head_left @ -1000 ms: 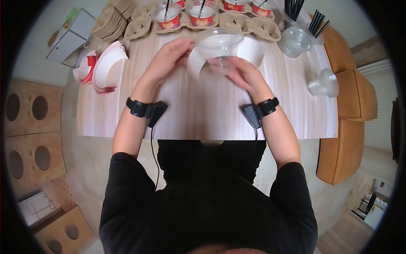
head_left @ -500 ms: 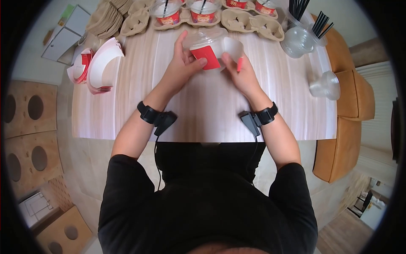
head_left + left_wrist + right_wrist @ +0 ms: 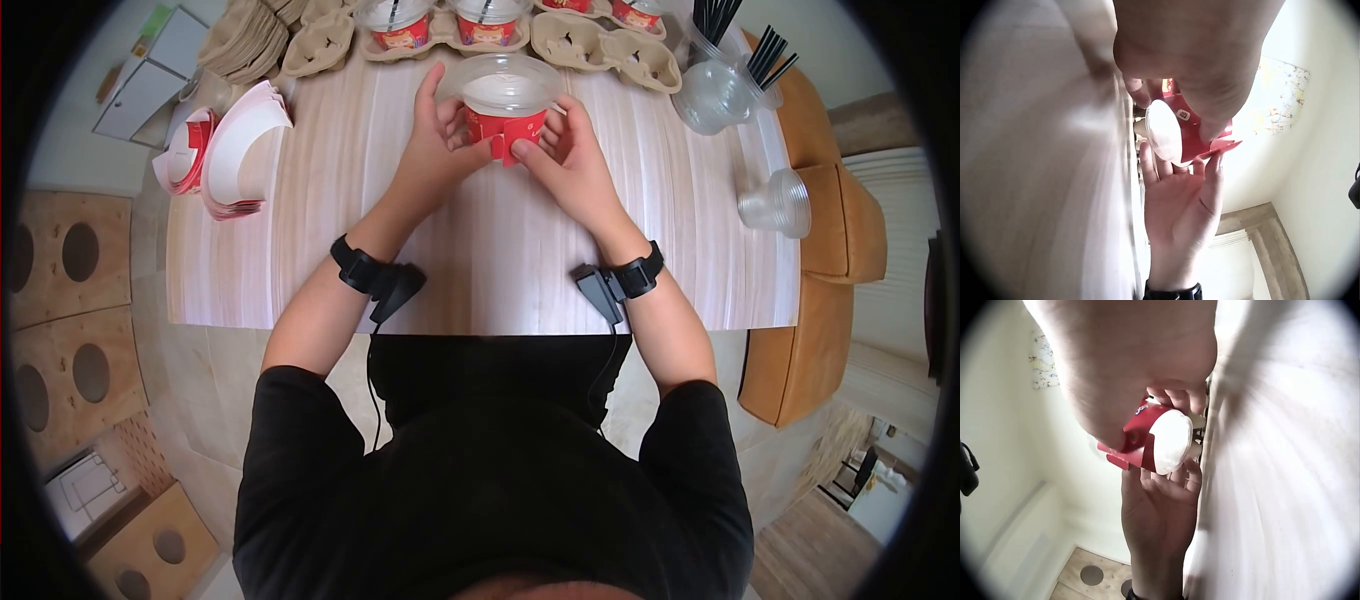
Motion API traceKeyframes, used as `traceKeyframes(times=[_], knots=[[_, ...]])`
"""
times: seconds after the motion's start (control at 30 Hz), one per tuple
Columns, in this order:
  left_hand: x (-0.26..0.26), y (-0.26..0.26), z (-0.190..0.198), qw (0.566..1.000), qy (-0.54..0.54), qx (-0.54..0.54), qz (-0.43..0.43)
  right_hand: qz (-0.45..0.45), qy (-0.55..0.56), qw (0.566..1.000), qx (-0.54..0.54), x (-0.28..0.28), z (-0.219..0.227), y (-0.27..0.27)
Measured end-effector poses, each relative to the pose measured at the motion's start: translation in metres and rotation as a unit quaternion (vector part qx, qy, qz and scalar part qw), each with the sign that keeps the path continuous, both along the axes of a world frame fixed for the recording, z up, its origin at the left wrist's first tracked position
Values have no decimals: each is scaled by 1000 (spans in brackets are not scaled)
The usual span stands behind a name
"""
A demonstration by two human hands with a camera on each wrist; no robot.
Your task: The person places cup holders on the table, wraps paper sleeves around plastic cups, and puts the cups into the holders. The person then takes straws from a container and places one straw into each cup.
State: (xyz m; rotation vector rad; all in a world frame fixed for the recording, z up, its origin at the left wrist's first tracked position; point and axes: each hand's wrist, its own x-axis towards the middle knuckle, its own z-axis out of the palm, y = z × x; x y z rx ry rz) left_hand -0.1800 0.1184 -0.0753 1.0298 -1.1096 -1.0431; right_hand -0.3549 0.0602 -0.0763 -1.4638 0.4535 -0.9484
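Observation:
Between both hands, above the table, is a clear plastic cup [image 3: 502, 85] with a red paper sleeve [image 3: 519, 128] wrapped round its side. My left hand [image 3: 440, 142] grips the sleeve on the cup's left, thumb on the sleeve's front and forefinger extended upward. From the other side my right hand [image 3: 572, 150] holds the sleeve, thumb pressing near its front edge. The sleeve's two ends come together at the front, one flap standing out. In the left wrist view the cup's pale round base [image 3: 1164, 132] shows, and the right wrist view shows the sleeve [image 3: 1146, 432] bent round it.
Curved paper sleeves [image 3: 240, 150] lie stacked at the left. Behind the hands, pulp carriers [image 3: 570, 45] hold several red-sleeved cups [image 3: 487, 30]. Black straws [image 3: 768, 55] stand in a clear container at the back right, and nested clear cups [image 3: 775, 203] lie near the right edge.
The sleeve was spread open with its white inside showing; now it wraps the cup, red side out. The right hand has brought its end round to the front, beside the left thumb.

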Motion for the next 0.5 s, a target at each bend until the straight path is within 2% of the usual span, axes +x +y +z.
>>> traceKeyframes(times=[0.13, 0.2, 0.33, 0.4, 0.5], knots=[[-3, 2, 4, 999, 35, -14, -29, -12, 11, 998, 61, 0, 5, -2], [-5, 4, 9, 990, 137, 28, -17, -10, -11, 995, 104, -1, 3, -4], [-6, -3, -2, 996, 86, 20, 4, -12, -26, 997, 72, 2, -1, -4], [-7, 0, -8, 996, 79, -20, -20, -9, -14, 998, 61, 1, 2, -1], [-2, 1, -9, 997, 62, 11, -48, -12, 3, 999, 47, 2, 10, 1]])
